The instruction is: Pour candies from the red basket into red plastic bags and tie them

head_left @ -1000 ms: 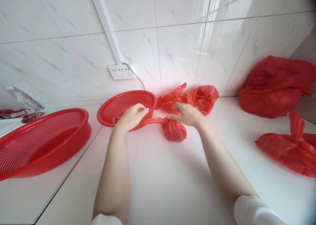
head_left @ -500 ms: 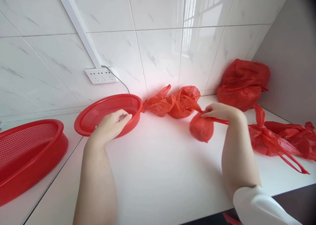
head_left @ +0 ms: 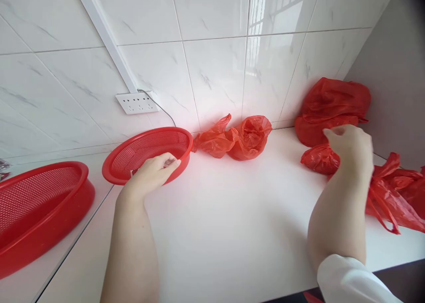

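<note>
My left hand (head_left: 154,172) is over the near rim of a red plastic colander basket (head_left: 114,170). Its fingers curl toward the thumb. A small white thing shows beside the hand; what the fingers hold, if anything, is hidden. On the right, my right hand (head_left: 352,145), slightly blurred, hovers just above a small knotted red plastic bag (head_left: 318,160) on the white counter (head_left: 226,223). Its thumb and fingers are apart, with nothing seen between them. Behind that hand sits a large red plastic bag (head_left: 335,99) in the corner.
Two red plastic bags, one tied (head_left: 215,139) and one with a gathered top (head_left: 250,139), stand by the tiled wall. Further red bags (head_left: 395,192) lie at the right. A second red basket (head_left: 46,210) is at the left, and a socket strip (head_left: 137,102) is on the wall.
My right hand has carried the small red bag rightward, set it down near the large bag and let it go. The bags at the right have shifted. My left hand has barely moved.
</note>
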Tool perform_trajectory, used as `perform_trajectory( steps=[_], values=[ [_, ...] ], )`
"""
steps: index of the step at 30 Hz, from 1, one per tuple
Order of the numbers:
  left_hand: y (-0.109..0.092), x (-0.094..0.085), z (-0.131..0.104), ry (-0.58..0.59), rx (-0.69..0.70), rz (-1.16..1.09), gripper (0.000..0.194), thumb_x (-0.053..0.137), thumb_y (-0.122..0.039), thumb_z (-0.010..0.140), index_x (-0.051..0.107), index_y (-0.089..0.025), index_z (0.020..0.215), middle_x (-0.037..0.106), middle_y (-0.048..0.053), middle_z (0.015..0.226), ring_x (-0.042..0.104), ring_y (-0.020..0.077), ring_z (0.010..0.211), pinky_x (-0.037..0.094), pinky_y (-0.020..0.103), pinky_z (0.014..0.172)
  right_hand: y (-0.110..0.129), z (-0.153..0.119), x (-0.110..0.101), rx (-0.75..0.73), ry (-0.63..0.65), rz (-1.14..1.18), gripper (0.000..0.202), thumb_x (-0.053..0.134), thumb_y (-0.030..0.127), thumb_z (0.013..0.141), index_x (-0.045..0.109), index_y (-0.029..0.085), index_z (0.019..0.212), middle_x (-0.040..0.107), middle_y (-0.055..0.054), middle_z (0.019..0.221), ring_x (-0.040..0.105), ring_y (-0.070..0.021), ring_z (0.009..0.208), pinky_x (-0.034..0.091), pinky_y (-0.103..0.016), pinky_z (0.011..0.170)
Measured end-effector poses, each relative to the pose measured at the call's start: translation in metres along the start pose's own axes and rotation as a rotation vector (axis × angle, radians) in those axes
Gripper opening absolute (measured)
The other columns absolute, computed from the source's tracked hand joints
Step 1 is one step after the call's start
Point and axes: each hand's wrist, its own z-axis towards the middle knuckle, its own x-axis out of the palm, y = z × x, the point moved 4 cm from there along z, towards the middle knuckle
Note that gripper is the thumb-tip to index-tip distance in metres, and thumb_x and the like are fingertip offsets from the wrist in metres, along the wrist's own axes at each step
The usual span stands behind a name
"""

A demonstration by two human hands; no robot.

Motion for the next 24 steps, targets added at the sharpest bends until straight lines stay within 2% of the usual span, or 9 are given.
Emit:
perform_trajectory(
  steps=[1,4,6,11,13,15,18,21,24],
  values=[
    [0.0,0.001,0.0,0.0,0.007,-0.002,0.037,0.053,-0.059,0.076,0.068,-0.027,0.085,0.071,0.006,0.089,0.064,0.027,0.079,0.048,0.033,0.065,0.023,-0.005,0.005,-0.056,-0.005,0.102,0.034,0.049,0.044,0.087,0.065,0.023,0.108,0.065,-0.019,0.111,0.057,-0.0389,0.109,0.046,-0.053,0.084],
    [0.001,0.003,-0.001,0.005,0.026,-0.017,0.034,0.055,-0.058,0.075,0.067,-0.027,0.082,0.07,0.005,0.083,0.064,0.027,0.076,0.046,0.032,0.062,0.094,-0.028,0.044,-0.28,0.169,0.266,0.023,0.056,0.037,0.085,0.069,0.022,0.096,0.071,-0.009,0.106,0.063,-0.0269,0.101,0.047,-0.04,0.089],
    [0.001,0.005,-0.001,0.015,0.039,-0.03,0.032,0.056,-0.057,0.075,0.067,-0.028,0.08,0.07,0.005,0.082,0.064,0.0268,0.075,0.045,0.032,0.06,0.132,-0.045,0.078,-0.389,0.306,0.369,0.028,0.052,0.035,0.088,0.068,0.018,0.104,0.07,-0.011,0.112,0.063,-0.0261,0.103,0.047,-0.039,0.09],
    [-0.004,0.01,-0.003,0.093,0.01,-0.045,0.032,0.052,-0.057,0.08,0.064,-0.027,0.082,0.07,0.004,0.098,0.065,0.0264,0.083,0.045,0.03,0.061,0.177,-0.084,0.136,-0.57,0.43,0.489,0.068,0.057,0.035,0.087,0.03,0.02,0.148,0.043,-0.016,0.148,0.055,-0.0257,0.121,0.049,-0.038,0.091],
    [-0.006,0.011,-0.004,0.114,-0.003,-0.029,0.032,0.049,-0.057,0.083,0.063,-0.028,0.084,0.07,0.003,0.104,0.064,0.0264,0.086,0.045,0.031,0.063,0.186,-0.1,0.145,-0.681,0.586,0.358,0.056,0.054,0.03,0.088,0.041,0.02,0.142,0.052,-0.015,0.14,0.058,-0.0235,0.114,0.05,-0.034,0.085],
    [-0.01,0.012,-0.004,0.114,0.007,-0.005,0.032,0.048,-0.057,0.085,0.063,-0.028,0.085,0.069,0.003,0.106,0.064,0.0275,0.091,0.044,0.032,0.066,0.19,-0.115,0.145,-0.744,0.795,0.198,0.031,0.052,0.023,0.086,0.064,0.018,0.113,0.069,-0.01,0.11,0.065,-0.0211,0.093,0.05,-0.029,0.072],
    [-0.021,0.02,-0.004,0.088,0.07,-0.01,0.03,0.047,-0.053,0.087,0.062,-0.028,0.087,0.069,0.003,0.105,0.062,0.0285,0.097,0.044,0.033,0.072,0.193,-0.138,0.128,-0.852,1.084,0.087,0.009,0.061,0.021,0.077,0.069,0.019,0.074,0.071,-0.003,0.077,0.065,-0.0169,0.07,0.044,-0.022,0.054],
    [-0.037,0.036,-0.005,0.034,0.166,-0.074,0.031,0.049,-0.053,0.086,0.062,-0.026,0.096,0.067,0.005,0.113,0.061,0.0283,0.101,0.045,0.035,0.079,0.197,-0.161,0.101,-0.933,1.359,0.112,0.013,0.063,0.031,0.08,0.071,0.022,0.082,0.071,0.0,0.078,0.065,-0.0141,0.067,0.046,-0.021,0.057],
    [-0.042,0.058,-0.003,0.026,0.149,-0.229,0.054,0.07,-0.058,0.068,0.061,-0.023,0.109,0.058,0.013,0.13,0.057,0.0354,0.113,0.045,0.038,0.084,0.201,-0.169,0.085,-0.889,1.383,0.254,0.026,0.052,0.039,0.09,0.071,0.022,0.088,0.071,-0.001,0.078,0.064,-0.0125,0.063,0.049,-0.024,0.063]
  ],
)
